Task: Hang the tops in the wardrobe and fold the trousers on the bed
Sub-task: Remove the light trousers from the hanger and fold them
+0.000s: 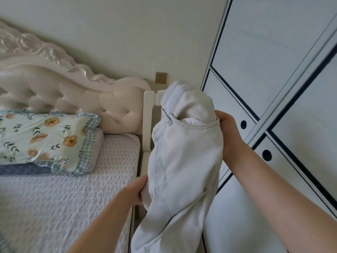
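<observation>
1. Item location: the pale denim trousers point(184, 161) are held in the air between the bed point(63, 198) on the left and the wardrobe point(273, 70) on the right. The waistband end is uppermost and farther away. The legs hang down toward the near edge of the view. No visible part rests on the bed.
2. Right hand point(229, 132): closed round the waistband at its right side, beside the pocket opening, with the fingers curled over the cloth edge. This is the higher grip and is judged to carry most of the weight.
3. Left hand point(134, 190): lower and nearer, closed on a fold at the garment's left edge. The fingertips are hidden in the cloth. This grip is judged to steady the hanging bulk.
4. Garment condition: bunched, with the waistband slumped over at the top. The two-point hold probably serves to spread the cloth out before it is laid down.
5. Landing area: the quilted bed cover lies left of and below the hands. The floral pillow point(45, 136) sits at the far left against the tufted headboard point(73, 92), well apart from the trousers.
6. Wardrobe: both sliding doors are closed. This item does not need them, since trousers go on the bed.
7. Status: folding has not yet begun. The next move calls for carrying the garment left and laying it flat.
</observation>
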`<action>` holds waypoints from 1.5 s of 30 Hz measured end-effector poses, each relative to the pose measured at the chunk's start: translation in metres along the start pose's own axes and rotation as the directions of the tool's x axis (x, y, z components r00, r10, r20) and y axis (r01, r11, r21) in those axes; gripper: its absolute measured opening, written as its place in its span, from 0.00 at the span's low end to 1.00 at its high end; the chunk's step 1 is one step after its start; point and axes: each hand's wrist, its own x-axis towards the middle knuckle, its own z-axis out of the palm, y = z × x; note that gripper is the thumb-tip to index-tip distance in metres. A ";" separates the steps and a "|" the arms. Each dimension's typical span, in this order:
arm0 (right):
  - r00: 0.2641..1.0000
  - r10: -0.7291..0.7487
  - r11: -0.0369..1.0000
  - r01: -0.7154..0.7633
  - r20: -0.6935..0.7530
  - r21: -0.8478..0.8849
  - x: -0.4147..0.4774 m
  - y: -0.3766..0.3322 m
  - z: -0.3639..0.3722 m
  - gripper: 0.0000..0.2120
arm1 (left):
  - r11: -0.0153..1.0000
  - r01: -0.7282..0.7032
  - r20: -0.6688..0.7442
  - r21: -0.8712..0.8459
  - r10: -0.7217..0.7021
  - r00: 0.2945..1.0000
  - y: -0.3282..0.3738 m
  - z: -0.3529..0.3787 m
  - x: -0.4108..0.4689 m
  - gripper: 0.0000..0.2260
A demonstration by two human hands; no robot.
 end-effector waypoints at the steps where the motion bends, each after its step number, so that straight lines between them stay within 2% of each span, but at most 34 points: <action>1: 1.000 -0.010 1.000 0.010 -0.021 0.004 -0.001 -0.005 -0.005 0.25 | 0.999 -0.031 -0.041 0.017 0.031 0.999 0.011 -0.006 -0.001 0.12; 5: 1.000 -0.019 1.000 0.019 0.006 -0.002 -0.006 -0.022 -0.024 0.29 | 0.977 -0.189 -0.203 0.097 0.205 0.957 0.074 -0.020 -0.023 0.15; 7: 1.000 -0.023 1.000 0.023 0.013 0.017 -0.002 -0.029 -0.035 0.21 | 0.948 -0.283 -0.251 0.148 0.313 0.916 0.114 -0.025 -0.043 0.16; 9: 0.998 -0.050 0.999 0.050 -0.048 -0.005 0.003 -0.042 -0.044 0.16 | 0.900 -0.396 -0.307 0.182 0.434 0.847 0.158 -0.029 -0.068 0.12; 11: 0.991 -0.086 0.996 0.081 -0.101 -0.048 0.010 -0.059 -0.052 0.16 | 0.831 -0.504 -0.342 0.237 0.557 0.757 0.197 -0.029 -0.091 0.09; 15: 0.992 -0.082 0.984 0.066 -0.095 -0.165 0.017 -0.096 -0.057 0.16 | 0.666 -0.644 -0.315 0.376 0.746 0.587 0.254 -0.024 -0.132 0.10; 17: 0.992 -0.085 0.974 0.062 -0.097 -0.220 0.021 -0.113 -0.058 0.19 | 0.597 -0.671 -0.310 0.440 0.802 0.510 0.275 -0.019 -0.150 0.09; 20: 0.977 -0.147 0.968 0.110 -0.155 -0.227 0.022 -0.140 -0.056 0.18 | 0.496 -0.693 -0.281 0.523 0.868 0.409 0.299 -0.012 -0.170 0.02; 22: 0.962 -0.204 0.955 0.155 -0.183 -0.253 0.023 -0.155 -0.055 0.17 | 0.445 -0.695 -0.263 0.565 0.896 0.359 0.310 -0.009 -0.179 0.04; 24: 0.947 -0.263 0.926 0.194 -0.186 -0.325 0.024 -0.167 -0.054 0.17 | 0.410 -0.703 -0.252 0.581 0.912 0.324 0.321 -0.001 -0.188 0.06; 27: 0.940 -0.291 0.895 0.200 -0.181 -0.398 0.027 -0.181 -0.051 0.14 | 0.372 -0.730 -0.231 0.573 0.928 0.292 0.335 0.013 -0.201 0.03; 31: 0.955 -0.251 0.913 0.180 -0.155 -0.367 0.023 -0.202 -0.052 0.12 | 0.319 -0.724 -0.201 0.612 0.948 0.247 0.354 0.021 -0.215 0.06; 34: 0.978 -0.199 0.915 0.165 -0.056 -0.368 0.014 -0.219 -0.058 0.14 | 0.297 -0.701 -0.225 0.648 0.954 0.196 0.365 0.022 -0.222 0.09; 36: 0.973 -0.230 0.895 0.206 -0.015 -0.395 0.010 -0.230 -0.060 0.15 | 0.288 -0.677 -0.243 0.677 0.956 0.164 0.370 0.024 -0.226 0.10; 38: 0.926 -0.373 0.797 0.290 -0.053 -0.530 0.010 -0.240 -0.061 0.15 | 0.284 -0.664 -0.258 0.692 0.956 0.140 0.376 0.028 -0.231 0.12; 40: 0.842 -0.536 0.640 0.353 -0.068 -0.682 0.011 -0.249 -0.061 0.11 | 0.275 -0.664 -0.263 0.695 0.957 0.120 0.382 0.033 -0.235 0.12; 43: 0.703 -0.706 0.273 0.386 0.089 -0.881 0.015 -0.262 -0.062 0.06 | 0.246 -0.672 -0.251 0.699 0.964 0.091 0.391 0.037 -0.242 0.13; 45: 0.655 -0.743 0.107 0.319 0.138 -0.942 0.016 -0.264 -0.060 0.07 | 0.233 -0.677 -0.248 0.698 0.966 0.077 0.396 0.040 -0.245 0.13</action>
